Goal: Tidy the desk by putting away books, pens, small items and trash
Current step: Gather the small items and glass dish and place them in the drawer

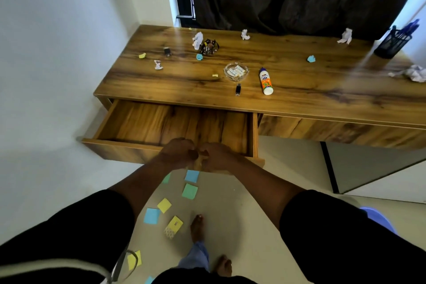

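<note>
Sticky notes (190,191) on the floor, about eight. Left hand (177,153) and right hand (219,157) side by side at the front edge of the open drawer (170,122), fingers curled over it (grip itself partly hidden). Pull level and square. On the surface (299,90): glue bottle (265,80), two USB sticks (238,89), ashtray (236,71), pen cup (393,42), roughly five white paper wads (345,36).

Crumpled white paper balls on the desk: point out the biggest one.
The crumpled paper at the desk's far right edge, near the pen holder; the other white balls are clearly smaller.
</note>
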Demonstrator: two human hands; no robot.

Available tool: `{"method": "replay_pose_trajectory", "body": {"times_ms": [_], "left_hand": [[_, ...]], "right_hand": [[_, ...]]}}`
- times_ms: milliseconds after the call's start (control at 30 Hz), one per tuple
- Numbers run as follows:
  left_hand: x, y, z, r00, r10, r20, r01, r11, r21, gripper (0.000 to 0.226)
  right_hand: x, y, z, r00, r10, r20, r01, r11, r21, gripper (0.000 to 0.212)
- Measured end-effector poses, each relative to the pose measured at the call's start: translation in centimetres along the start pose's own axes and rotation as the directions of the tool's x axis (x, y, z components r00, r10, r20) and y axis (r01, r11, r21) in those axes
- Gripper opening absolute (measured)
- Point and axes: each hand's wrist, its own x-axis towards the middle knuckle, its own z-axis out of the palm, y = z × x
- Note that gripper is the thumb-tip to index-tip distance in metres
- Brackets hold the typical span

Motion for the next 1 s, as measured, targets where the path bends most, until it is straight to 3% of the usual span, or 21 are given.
{"method": "replay_pose_trajectory", "body": {"times_ms": [200,467,567,700,833,1000], "left_hand": [[-0.1,0.6,-0.6,0.986,-0.06,0.155,0.046,0.995,0.092,0.036],[-0.8,1.1,-1.4,0.955,-0.132,0.265,0.078,0.976,0.204,0.064],[-1.0,1.5,-2.3,0.932,-0.133,0.337,0.065,0.976,0.206,0.056],[-0.6,1.6,-2.5,0.856,-0.178,0.486,0.131,0.983,0.13,0.017],[-0.2,1.3,-2.4,0.767,-0.227,0.6,0.207,0.973,0.104,0.016],[0.2,0.6,-2.0,0.663,-0.253,0.704,0.258,0.961,0.102,0.02]], "right_hand": [[-0.7,-1.6,-0.6,0.993,0.059,0.106,-0.048,0.994,-0.102,0.036],[-1.1,-2.9,0.7,0.983,0.095,0.155,-0.069,0.985,-0.16,0.037],[-0.5,-2.8,1.1,0.97,0.111,0.217,-0.077,0.984,-0.159,0.033],[-0.4,-3.1,0.2,0.934,0.165,0.318,-0.127,0.982,-0.137,0.046],[-0.1,-3.1,0.1,0.861,0.243,0.446,-0.258,0.966,-0.029,0.056],[0.0,-3.4,0.0,0.76,0.251,0.6,-0.34,0.94,0.036,0.046]]}}
